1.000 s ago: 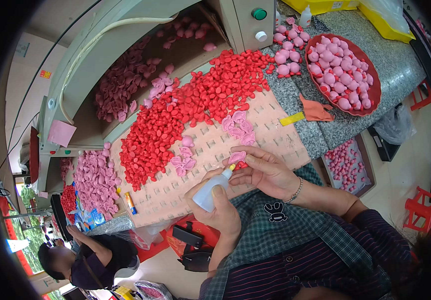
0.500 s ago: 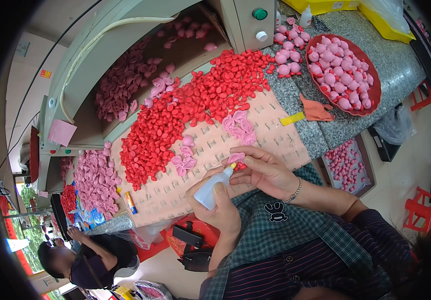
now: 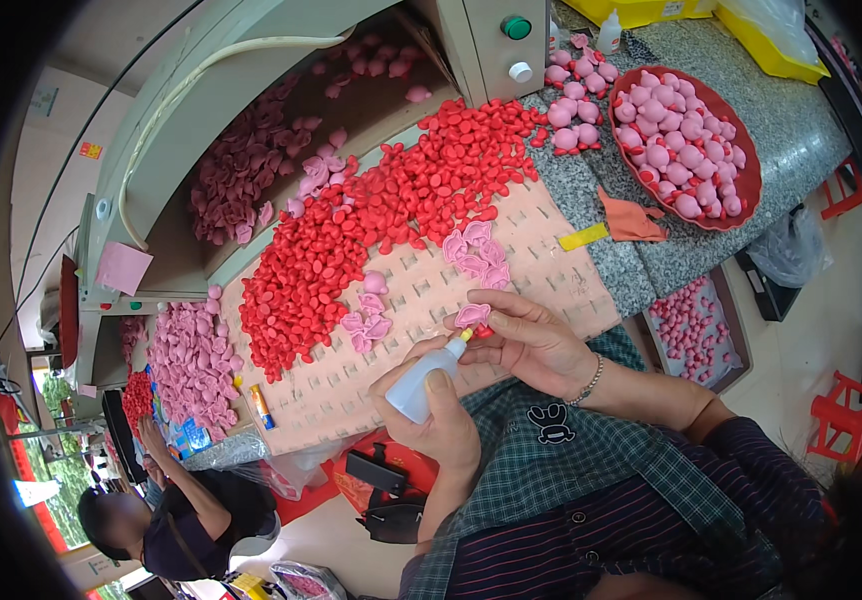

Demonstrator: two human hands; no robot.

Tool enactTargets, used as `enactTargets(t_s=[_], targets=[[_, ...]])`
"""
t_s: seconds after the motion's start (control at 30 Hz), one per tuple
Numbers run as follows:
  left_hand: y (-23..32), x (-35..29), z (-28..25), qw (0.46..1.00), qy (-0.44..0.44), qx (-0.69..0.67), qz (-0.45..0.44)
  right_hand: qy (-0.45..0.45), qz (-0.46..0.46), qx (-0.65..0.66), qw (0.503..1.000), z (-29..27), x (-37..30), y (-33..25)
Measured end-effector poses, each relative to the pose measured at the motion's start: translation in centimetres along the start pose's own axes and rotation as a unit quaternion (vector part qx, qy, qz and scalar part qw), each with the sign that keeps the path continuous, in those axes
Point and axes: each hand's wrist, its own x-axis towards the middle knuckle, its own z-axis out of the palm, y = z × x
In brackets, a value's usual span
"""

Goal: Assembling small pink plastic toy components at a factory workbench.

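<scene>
**Glue bottle applied to pink piece above the tabletop**

I see the tabletop (image 3: pixel 551 250) carrying a broad heap of red pieces (image 3: pixel 381 230), with a red bowl (image 3: pixel 741 215) of pink rounded parts on the grey stone section at right. A yellow bin (image 3: pixel 641 10) sits at the far edge. A pink square note (image 3: pixel 121 267) is stuck on the machine housing at left, with a small orange label (image 3: pixel 90 150) above it. A yellow strip label (image 3: pixel 583 237) lies flat near the stone edge.

My left hand (image 3: pixel 441 420) is wrapped shut around a small white squeeze bottle (image 3: pixel 421 385), its yellow nozzle pointing up-right. My right hand (image 3: pixel 531 340) pinches a pink piece (image 3: pixel 472 316) between fingertips, closed on it. The nozzle tip touches the piece's underside, just beside the right fingers.
</scene>
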Motion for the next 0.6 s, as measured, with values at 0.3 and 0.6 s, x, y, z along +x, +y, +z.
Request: enactTargets(t_s=[0.3,0.6], targets=[[0.22,0.16,0.01,1.000,-0.011,-0.014,0.012,-0.005,-0.007,-0.002,1.000,-0.16,0.02,0.14],[0.21,0.03,-0.15,1.000,-0.020,0.001,0.019,0.008,-0.007,-0.013,1.000,-0.08,0.01,0.17]])
